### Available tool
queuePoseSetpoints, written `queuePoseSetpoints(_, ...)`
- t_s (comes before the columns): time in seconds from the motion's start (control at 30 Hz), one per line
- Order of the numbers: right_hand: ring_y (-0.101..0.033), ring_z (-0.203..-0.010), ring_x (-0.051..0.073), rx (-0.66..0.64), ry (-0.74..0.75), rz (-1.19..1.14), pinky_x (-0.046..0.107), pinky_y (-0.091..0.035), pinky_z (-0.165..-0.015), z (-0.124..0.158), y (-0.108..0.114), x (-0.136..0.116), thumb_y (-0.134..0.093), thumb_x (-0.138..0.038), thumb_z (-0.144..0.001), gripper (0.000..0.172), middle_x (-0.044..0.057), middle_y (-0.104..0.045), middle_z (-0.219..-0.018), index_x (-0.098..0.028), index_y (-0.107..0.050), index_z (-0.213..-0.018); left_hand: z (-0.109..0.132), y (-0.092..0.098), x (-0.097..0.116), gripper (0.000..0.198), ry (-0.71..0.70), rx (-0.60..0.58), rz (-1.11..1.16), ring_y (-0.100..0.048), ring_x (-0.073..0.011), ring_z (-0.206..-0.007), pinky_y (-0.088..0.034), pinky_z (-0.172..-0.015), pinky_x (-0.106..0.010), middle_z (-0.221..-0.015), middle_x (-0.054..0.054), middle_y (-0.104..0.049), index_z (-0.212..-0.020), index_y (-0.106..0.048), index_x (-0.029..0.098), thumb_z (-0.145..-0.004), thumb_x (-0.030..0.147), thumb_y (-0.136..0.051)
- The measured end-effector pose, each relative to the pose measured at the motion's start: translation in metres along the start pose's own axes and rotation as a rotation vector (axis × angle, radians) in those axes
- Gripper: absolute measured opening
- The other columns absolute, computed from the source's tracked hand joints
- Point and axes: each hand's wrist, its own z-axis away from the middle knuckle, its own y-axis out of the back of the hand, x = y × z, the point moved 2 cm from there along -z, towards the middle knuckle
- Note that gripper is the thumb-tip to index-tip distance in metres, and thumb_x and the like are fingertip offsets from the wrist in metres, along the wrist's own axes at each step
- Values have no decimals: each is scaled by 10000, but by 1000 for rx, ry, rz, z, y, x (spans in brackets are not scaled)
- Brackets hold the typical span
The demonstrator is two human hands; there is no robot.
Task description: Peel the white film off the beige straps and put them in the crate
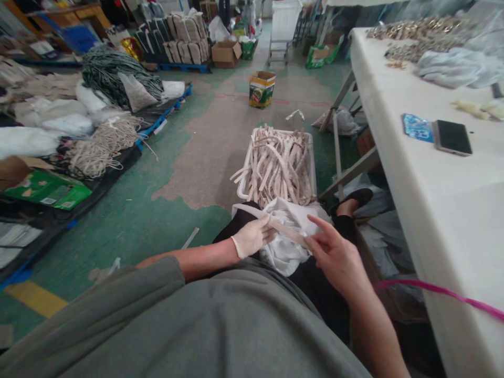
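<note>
A pale fabric strap (289, 231) stretches between my two hands above my lap. My left hand (252, 237), in a white glove, is closed around its left part, and a free end sticks out past the fingers. The bare right hand (334, 249) pinches the other end between thumb and fingers, with the index finger raised. Beneath the strap a crumpled white cloth (281, 257) lies over my legs. Just beyond my knees stands a white plastic bin (314, 173), heaped with many similar beige straps (275, 163).
To the right runs a long white table (409, 184) bearing a phone (452, 137), a blue packet (418, 127) and heaps of metal hardware (425, 31). A pink ribbon (441, 289) hangs near its edge. Ahead sits a cardboard box (262, 90); loaded pallets (169, 113) line the left.
</note>
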Motion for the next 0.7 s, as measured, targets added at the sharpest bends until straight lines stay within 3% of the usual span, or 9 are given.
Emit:
queuePoseSetpoints(0.1,-573,-507,130,-33,7,35,259,-447,-523,-6,-9,-1,-551,-348,-899,492,24,-732,-830,-223,-587,-1374,3,-7,-8,161,33,-113,-47,-655,-141,-859,-467,-820,-265,-942,-52,-712,-949,-686,157,-914,313,-681)
queuePoseSetpoints(0.3,-585,-537,140,-15,-32,-22,254,-455,-527,-2,4,3,-595,-448,-886,562,18,-719,-794,-228,-559,-1401,-1,-7,7,157,-95,-16,-31,-645,-132,-861,-464,-821,-254,-1008,-74,-717,-908,-691,142,-931,294,-654)
queuePoseSetpoints(0.47,-602,-576,151,-45,-17,34,259,-455,-535,-3,-5,0,-581,-418,-888,501,35,-731,-837,-221,-606,-1348,0,-13,-10,189,-37,-146,-101,-663,-151,-839,-488,-788,-269,-938,-63,-715,-890,-678,147,-858,323,-739)
queuePoseSetpoints(0.63,-589,-551,144,-45,-66,-67,242,-469,-489,6,7,12,-581,-491,-897,579,29,-707,-783,-196,-555,-1394,-2,-13,4,162,-95,-32,-52,-657,-132,-829,-485,-766,-241,-997,-89,-729,-915,-690,128,-922,287,-663)
queuePoseSetpoints(0.7,-594,-554,144,-30,-65,-61,231,-460,-471,7,10,15,-588,-479,-898,557,24,-700,-767,-199,-566,-1379,-3,-14,5,163,-98,-40,-51,-660,-132,-829,-494,-768,-241,-997,-89,-733,-937,-696,127,-945,275,-629)
